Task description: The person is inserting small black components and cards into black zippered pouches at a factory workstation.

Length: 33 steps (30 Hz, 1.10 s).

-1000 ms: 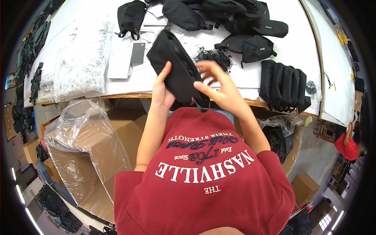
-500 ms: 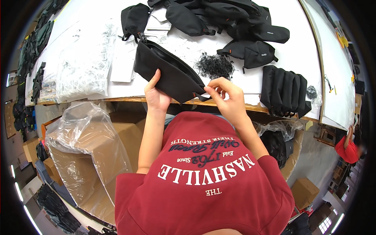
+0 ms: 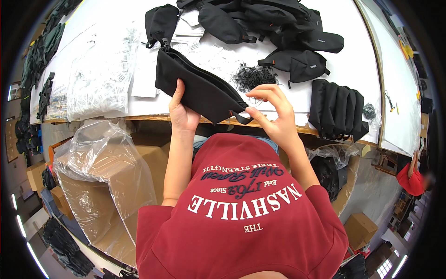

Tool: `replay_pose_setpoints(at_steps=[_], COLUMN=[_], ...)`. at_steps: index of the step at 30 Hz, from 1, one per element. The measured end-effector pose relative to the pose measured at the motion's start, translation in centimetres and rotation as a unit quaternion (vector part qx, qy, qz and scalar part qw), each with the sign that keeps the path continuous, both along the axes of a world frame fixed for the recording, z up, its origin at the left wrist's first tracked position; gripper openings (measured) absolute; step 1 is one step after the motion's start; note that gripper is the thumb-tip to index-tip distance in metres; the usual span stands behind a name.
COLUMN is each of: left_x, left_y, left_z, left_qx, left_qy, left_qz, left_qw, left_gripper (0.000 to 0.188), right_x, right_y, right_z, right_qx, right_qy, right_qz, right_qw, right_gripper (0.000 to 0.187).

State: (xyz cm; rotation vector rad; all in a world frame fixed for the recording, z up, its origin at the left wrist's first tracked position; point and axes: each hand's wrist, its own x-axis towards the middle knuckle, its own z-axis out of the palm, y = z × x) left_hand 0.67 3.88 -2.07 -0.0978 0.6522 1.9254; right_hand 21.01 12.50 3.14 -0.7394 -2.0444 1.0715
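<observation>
A black fabric pouch with a long zipped opening along its upper side slants over the table's front edge. My left hand is closed on its lower left part, thumb across the front and the other fingers hidden behind. At the pouch's right end is a small fabric loop with an orange tag. Close beside that end, my right hand has its thumb and fingers apart; a thin dark strand shows near the fingertips. Just beyond lies a tangled heap of black cords.
Several black pouches are piled at the back, and a row of folded ones stands at right. A clear bag of white tags lies at left. Below the table are a plastic-lined carton and a person in red far right.
My right thumb and fingers have parted and moved slightly away from the pouch's end. The pouch, still in my left hand, has shifted a little to the left.
</observation>
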Motion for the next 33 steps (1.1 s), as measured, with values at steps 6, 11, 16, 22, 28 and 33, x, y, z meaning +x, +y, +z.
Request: replay_pose_setpoints(at_steps=[6, 11, 16, 22, 28, 33], left_x=[0.7, 0.8, 0.9, 2.4, 4.2, 4.5], left_y=[0.2, 0.3, 0.6, 0.5, 1.0, 1.2], left_z=[0.4, 0.5, 0.7, 3.2, 3.9, 3.0], left_qx=[-0.017, -0.001, -0.021, -0.058, -0.058, -0.088], left_qy=[0.028, 0.043, 0.057, 0.185, 0.184, 0.173], left_qz=[0.012, 0.041, 0.041, -0.113, -0.200, -0.190], left_qw=[0.999, 0.998, 0.997, 0.974, 0.961, 0.962], left_gripper=[0.034, 0.035, 0.032, 0.037, 0.040, 0.037], right_x=[-0.1, 0.1, 0.7, -0.7, -1.9, -1.5], right_y=[-0.2, -0.2, 0.3, 2.4, 4.1, 3.9], right_z=[-0.2, -0.8, -0.3, 2.7, 3.2, 2.1], right_qx=[0.060, 0.094, 0.016, 0.037, 0.097, 0.084], right_qy=[-0.020, -0.033, -0.012, 0.024, -0.018, -0.061], right_qz=[-0.004, -0.045, -0.010, 0.020, 0.012, -0.036], right_qw=[0.998, 0.994, 1.000, 0.999, 0.995, 0.994], right_gripper=[0.012, 0.012, 0.014, 0.030, 0.025, 0.011])
